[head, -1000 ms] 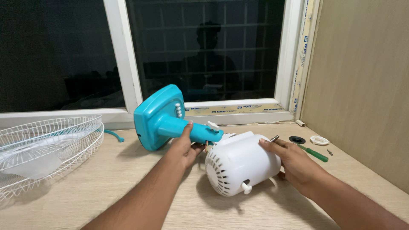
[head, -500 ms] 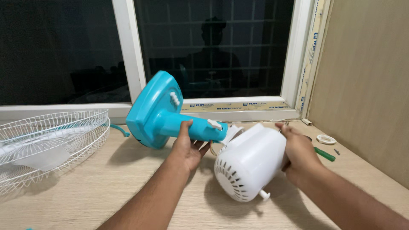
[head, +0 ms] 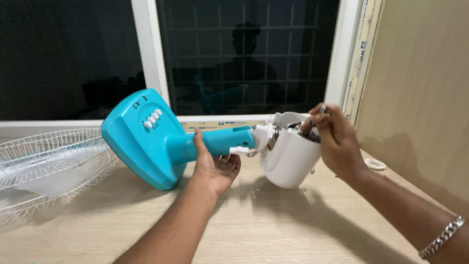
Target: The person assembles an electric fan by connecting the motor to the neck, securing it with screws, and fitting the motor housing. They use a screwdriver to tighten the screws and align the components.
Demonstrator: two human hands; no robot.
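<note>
The left hand (head: 213, 164) reaches forward from a bare forearm, palm up and fingers curled from below around the neck of the teal fan stand (head: 161, 137), with the thumb lying up along the near side. It grips that neck firmly and holds the stand clear of the wooden tabletop (head: 254, 230). The stand's broad base, with a row of white push buttons, tilts out to the left of this hand; the narrow end of the neck runs to the right of it and meets a white hinge piece.

The right hand (head: 334, 139) comes in from the right on a forearm that wears a silver chain bracelet (head: 442, 237) at the wrist. Its fingers are bent over the open upper rim of the white motor housing (head: 288, 154), closed on that rim, and a thin metal piece shows pinched at the fingertips, though what it is cannot be told. The housing hangs just below and to the left of this hand, tilted, with its open mouth turned up toward the fingers and dark inner parts showing inside. It sits between the two hands, joined to the stand's neck at the hinge.

Well to the left of the left hand a white wire fan guard (head: 49, 161) lies flat on the table. Just beyond the right wrist, near the wall, lies a small white ring (head: 375, 164).
</note>
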